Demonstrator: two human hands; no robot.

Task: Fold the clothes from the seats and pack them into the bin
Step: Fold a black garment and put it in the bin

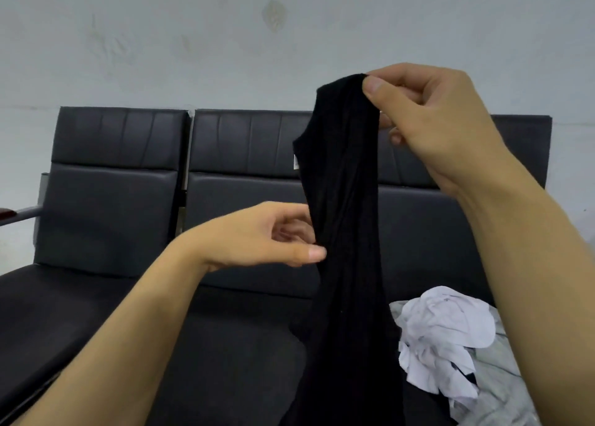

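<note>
A long black garment (344, 226) hangs in front of me, bunched into a narrow strip that runs down past the bottom of the frame. My right hand (428, 119) pinches its top edge between thumb and fingers, held high. Lower and to the left, my left hand (273, 235) grips the garment's left edge at mid-height, with its thumb against the cloth and its fingers curled behind. A small white label shows on the garment's left edge. No bin is in view.
A row of dark padded seats (109, 206) stands against a pale wall. A crumpled pile of white and light grey clothes (450, 345) lies on the right seat. A metal armrest (22, 214) sticks out at the far left.
</note>
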